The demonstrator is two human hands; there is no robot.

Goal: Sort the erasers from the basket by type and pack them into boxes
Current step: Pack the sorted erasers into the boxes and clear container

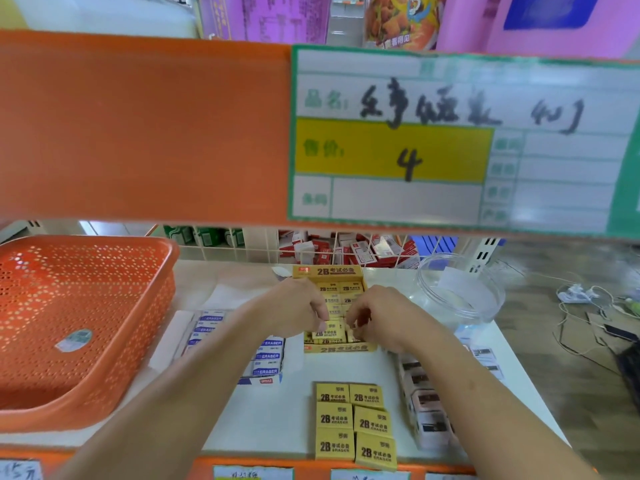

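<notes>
A yellow 2B eraser box point(330, 271) stands open on the white shelf, filled with rows of yellow erasers. My left hand point(298, 308) and my right hand point(377, 315) both reach into its near end, fingers curled around yellow erasers point(327, 330) there. Several loose yellow 2B erasers point(353, 420) lie in two columns near the front edge. A box of white-and-blue erasers point(266, 356) sits to the left, partly hidden by my left forearm. A row of pink-white erasers point(426, 407) lies under my right forearm.
An orange perforated basket point(79, 306) sits at the left, looking empty. A clear plastic jar point(460, 289) lies at the back right. The orange shelf edge with a price card point(450, 140) hangs overhead. A wire divider point(263, 249) backs the shelf. Cables lie on the floor at right.
</notes>
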